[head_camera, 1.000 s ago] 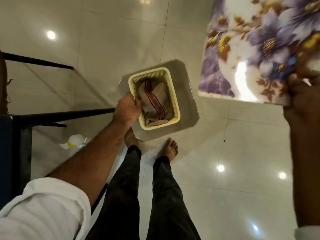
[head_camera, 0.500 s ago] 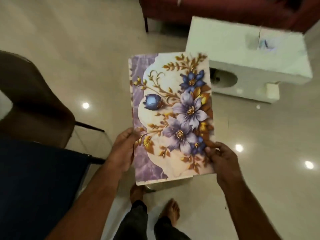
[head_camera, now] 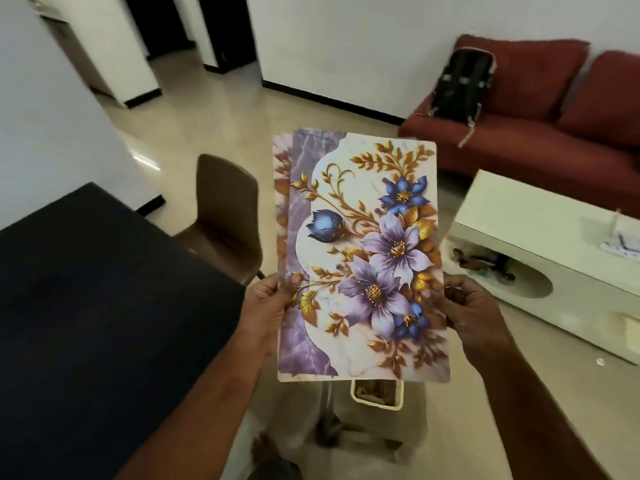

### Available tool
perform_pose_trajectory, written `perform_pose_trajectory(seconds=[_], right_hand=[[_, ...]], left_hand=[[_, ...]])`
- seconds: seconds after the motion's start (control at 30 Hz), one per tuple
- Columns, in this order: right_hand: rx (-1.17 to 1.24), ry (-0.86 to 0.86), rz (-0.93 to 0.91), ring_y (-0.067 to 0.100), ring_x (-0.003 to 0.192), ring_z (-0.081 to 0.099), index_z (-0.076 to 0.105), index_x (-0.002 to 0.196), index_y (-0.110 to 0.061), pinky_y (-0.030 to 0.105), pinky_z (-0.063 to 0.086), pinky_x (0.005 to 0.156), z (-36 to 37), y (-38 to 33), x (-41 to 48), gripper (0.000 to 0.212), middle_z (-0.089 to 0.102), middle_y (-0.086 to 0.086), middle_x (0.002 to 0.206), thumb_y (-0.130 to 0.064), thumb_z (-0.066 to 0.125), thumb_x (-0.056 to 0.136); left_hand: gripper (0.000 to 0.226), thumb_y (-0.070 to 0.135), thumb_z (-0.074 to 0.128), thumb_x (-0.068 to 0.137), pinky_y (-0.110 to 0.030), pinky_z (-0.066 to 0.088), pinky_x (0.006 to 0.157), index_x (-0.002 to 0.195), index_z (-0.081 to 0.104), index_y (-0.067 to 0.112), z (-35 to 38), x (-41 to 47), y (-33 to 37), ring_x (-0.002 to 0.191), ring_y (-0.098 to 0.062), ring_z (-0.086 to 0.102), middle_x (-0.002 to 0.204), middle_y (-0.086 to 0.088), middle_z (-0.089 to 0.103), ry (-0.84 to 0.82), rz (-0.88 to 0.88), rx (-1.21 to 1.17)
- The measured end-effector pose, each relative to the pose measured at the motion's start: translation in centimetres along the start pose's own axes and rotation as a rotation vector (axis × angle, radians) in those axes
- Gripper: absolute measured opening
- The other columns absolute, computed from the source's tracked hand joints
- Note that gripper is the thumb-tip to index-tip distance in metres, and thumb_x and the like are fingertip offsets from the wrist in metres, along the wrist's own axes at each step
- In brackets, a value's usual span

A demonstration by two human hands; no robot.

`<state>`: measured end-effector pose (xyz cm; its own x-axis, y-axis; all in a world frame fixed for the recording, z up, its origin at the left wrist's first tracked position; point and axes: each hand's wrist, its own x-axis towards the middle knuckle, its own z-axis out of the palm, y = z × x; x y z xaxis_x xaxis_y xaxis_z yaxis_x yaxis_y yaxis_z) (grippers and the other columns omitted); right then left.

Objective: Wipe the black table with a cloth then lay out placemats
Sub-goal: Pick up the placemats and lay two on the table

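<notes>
Fingers (head_camera: pixel 294 279) of left hand (head_camera: pixel 266 301): curled round the left edge of the placemats (head_camera: pixel 363 254), thumb on the printed face.
Fingers of right hand (head_camera: pixel 467 306): curled round the right edge, thumb likewise on top. Both hands grip; neither is free.

Placemats: floral print in purple, blue and gold, held in the air in front of the person, right of the black desk (head_camera: pixel 86 306) and touching nothing else. A second mat's edge shows at the far left behind the top one, so at least two are held.

Black desk: near left, no mat on it yet. Brown chair (head_camera: pixel 225 216) at its far corner.

Basket (head_camera: pixel 377 393): cream, below the mats' near edge, mostly hidden.

Change: a second ago the left hand was at the basket rim while the right alone held the mats; now both hands carry them and the desk has come into view.

Reading: wiping is probably finished; laying out is about to begin.
</notes>
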<state>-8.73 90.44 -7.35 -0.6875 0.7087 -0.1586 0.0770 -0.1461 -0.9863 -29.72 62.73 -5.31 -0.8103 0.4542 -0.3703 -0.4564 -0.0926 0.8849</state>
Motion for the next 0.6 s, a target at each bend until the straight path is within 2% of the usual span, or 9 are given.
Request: perform_pose_trajectory(seconds=[0.1, 0.27, 0.37, 0.43, 0.5, 0.57, 0.6], right_hand=[[0.003, -0.107, -0.003, 0.021, 0.075, 0.077, 0.075, 0.104, -0.003, 0.027, 0.063, 0.061, 3.6, -1.4, 0.4, 0.056, 0.081, 0.028, 0.105, -0.037, 0.098, 0.068], [0.012, -0.229, 0.000, 0.021, 0.074, 0.078, 0.079, 0.094, -0.011, 0.027, 0.063, 0.060, 9.7, -2.1, 0.2, 0.084, 0.084, 0.018, 0.095, -0.063, 0.109, 0.035], [0.036, -0.300, 0.003, 0.023, 0.078, 0.077, 0.081, 0.093, -0.011, 0.027, 0.064, 0.064, 13.9, -2.0, 0.0, 0.089, 0.084, 0.017, 0.096, -0.067, 0.108, 0.030], [0.031, -0.340, -0.011, 0.020, 0.077, 0.077, 0.082, 0.092, -0.013, 0.026, 0.064, 0.065, 17.2, -1.9, -0.5, 0.082, 0.084, 0.016, 0.095, -0.064, 0.109, 0.034], [0.025, -0.401, -0.001, 0.018, 0.075, 0.077, 0.083, 0.089, -0.017, 0.025, 0.064, 0.066, 21.1, -1.8, -1.3, 0.058, 0.084, 0.014, 0.094, -0.049, 0.107, 0.047], [0.057, -0.458, 0.007, 0.017, 0.074, 0.078, 0.084, 0.084, -0.021, 0.026, 0.065, 0.065, 24.9, -1.9, -2.4, 0.034, 0.084, 0.012, 0.092, -0.036, 0.097, 0.056], [0.072, -0.477, 0.008, 0.017, 0.073, 0.078, 0.084, 0.083, -0.022, 0.025, 0.064, 0.064, 26.7, -1.8, -2.9, 0.030, 0.084, 0.010, 0.090, -0.034, 0.094, 0.057]], left_hand=[[0.032, 0.024, 0.080, 0.100, -0.060, 0.063, 0.102, 0.121, 0.080, -0.001, -3.1, -1.8, 1.1, 0.111, -0.040, 0.081, 0.119, -0.021, 0.082, 0.106, 0.073, 0.020], [0.031, 0.028, 0.077, 0.102, -0.054, 0.066, 0.099, 0.121, 0.078, 0.002, -8.1, -4.8, 3.6, 0.108, -0.036, 0.083, 0.116, -0.015, 0.084, 0.199, 0.129, 0.035], [0.033, 0.029, 0.076, 0.102, -0.054, 0.065, 0.100, 0.123, 0.078, 0.003, -11.9, -6.6, 5.3, 0.109, -0.036, 0.083, 0.117, -0.016, 0.084, 0.228, 0.165, 0.024], [0.035, 0.029, 0.075, 0.102, -0.055, 0.064, 0.100, 0.125, 0.077, 0.002, -14.8, -7.8, 6.1, 0.111, -0.037, 0.082, 0.119, -0.017, 0.083, 0.250, 0.190, -0.002], [0.033, 0.027, 0.074, 0.104, -0.054, 0.067, 0.098, 0.128, 0.075, 0.004, -18.2, -9.2, 6.9, 0.115, -0.039, 0.080, 0.122, -0.016, 0.083, 0.267, 0.216, -0.021], [0.034, 0.022, 0.074, 0.105, -0.052, 0.067, 0.097, 0.138, 0.069, 0.013, -21.2, -10.4, 7.4, 0.119, -0.037, 0.079, 0.127, -0.011, 0.082, 0.289, 0.263, -0.043], [0.044, 0.020, 0.075, 0.104, -0.053, 0.067, 0.097, 0.146, 0.062, 0.022, -22.6, -10.9, 7.7, 0.120, -0.034, 0.079, 0.130, -0.008, 0.081, 0.318, 0.293, -0.062]])
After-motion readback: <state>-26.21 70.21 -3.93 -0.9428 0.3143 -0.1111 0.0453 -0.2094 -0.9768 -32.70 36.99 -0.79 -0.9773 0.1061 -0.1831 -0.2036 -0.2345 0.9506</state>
